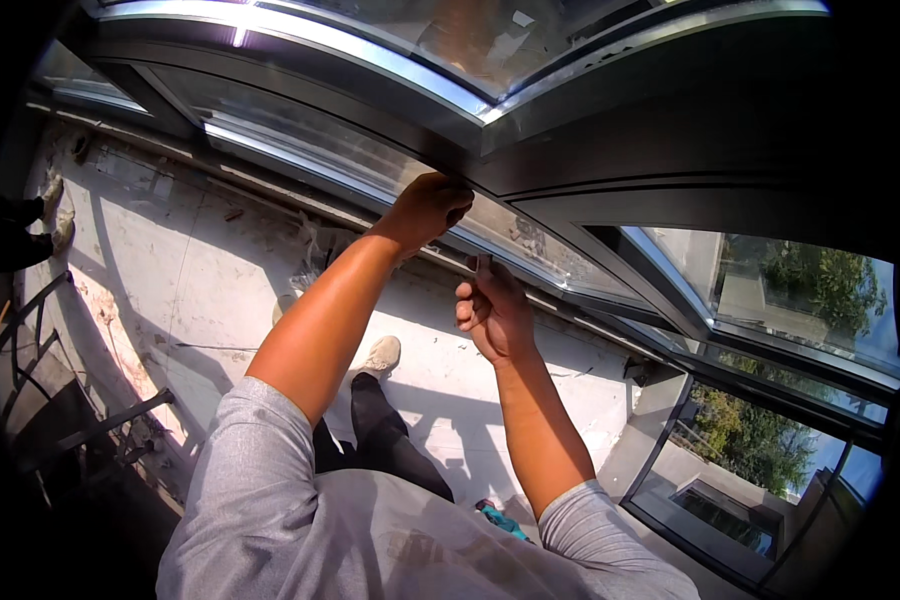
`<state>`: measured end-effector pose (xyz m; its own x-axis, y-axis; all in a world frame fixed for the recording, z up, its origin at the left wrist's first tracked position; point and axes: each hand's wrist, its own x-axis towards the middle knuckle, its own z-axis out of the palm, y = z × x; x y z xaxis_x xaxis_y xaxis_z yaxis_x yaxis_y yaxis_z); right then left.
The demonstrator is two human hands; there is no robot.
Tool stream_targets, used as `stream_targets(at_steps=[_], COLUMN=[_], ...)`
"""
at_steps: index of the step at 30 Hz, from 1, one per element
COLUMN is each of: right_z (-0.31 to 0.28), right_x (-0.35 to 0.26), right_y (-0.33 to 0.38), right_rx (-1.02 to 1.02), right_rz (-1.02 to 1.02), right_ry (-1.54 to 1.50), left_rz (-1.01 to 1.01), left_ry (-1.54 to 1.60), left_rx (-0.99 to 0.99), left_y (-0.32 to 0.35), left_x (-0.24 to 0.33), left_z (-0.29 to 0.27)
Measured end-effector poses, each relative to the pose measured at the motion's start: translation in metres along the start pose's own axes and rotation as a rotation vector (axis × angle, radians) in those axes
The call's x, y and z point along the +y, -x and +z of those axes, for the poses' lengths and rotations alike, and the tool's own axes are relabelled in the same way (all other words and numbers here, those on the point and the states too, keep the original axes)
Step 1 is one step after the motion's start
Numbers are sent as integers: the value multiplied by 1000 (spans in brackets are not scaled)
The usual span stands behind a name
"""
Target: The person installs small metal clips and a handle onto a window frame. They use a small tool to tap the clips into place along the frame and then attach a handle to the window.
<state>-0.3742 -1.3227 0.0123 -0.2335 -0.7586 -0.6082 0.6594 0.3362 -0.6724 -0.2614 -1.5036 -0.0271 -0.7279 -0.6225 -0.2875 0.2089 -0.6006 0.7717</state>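
With the left hand (428,208) pressed closed on the dark metal window frame (610,170), the right hand (492,315) at five o'clock should keep its pinching grip on the thin strip (482,264) steady and aligned.

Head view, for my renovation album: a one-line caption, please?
Left hand pressed to a dark window frame, right hand raised beside the glass, above a concrete floor.

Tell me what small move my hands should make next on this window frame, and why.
Probably slide the right hand up to the dark window frame beside the left hand. The left already presses on the frame's lower edge, while the right hovers just below with its fingers curled, seemingly pinching something too small to identify.
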Motion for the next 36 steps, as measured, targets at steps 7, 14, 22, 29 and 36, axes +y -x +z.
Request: stream_targets(at_steps=[7,14,22,29,36], right_z=[35,44,55,56,72], right_x=[-24,-25,-23,-7,3], right_y=[-61,-75,-79,-88,-90], right_rx=[50,53,28,19,94], right_rz=[-115,-147,-299,-440,-528], right_ry=[59,-35,-94,-149,-170], left_rz=[309,63,129,355,535], left_ry=[-243,-381,-216,-552,-564], left_rx=[55,138,-18,-2,-74], left_y=[-11,30,33,19,1], left_x=[-16,-16,-10,-18,-23], left_z=[-12,-28,-7,-9,-14])
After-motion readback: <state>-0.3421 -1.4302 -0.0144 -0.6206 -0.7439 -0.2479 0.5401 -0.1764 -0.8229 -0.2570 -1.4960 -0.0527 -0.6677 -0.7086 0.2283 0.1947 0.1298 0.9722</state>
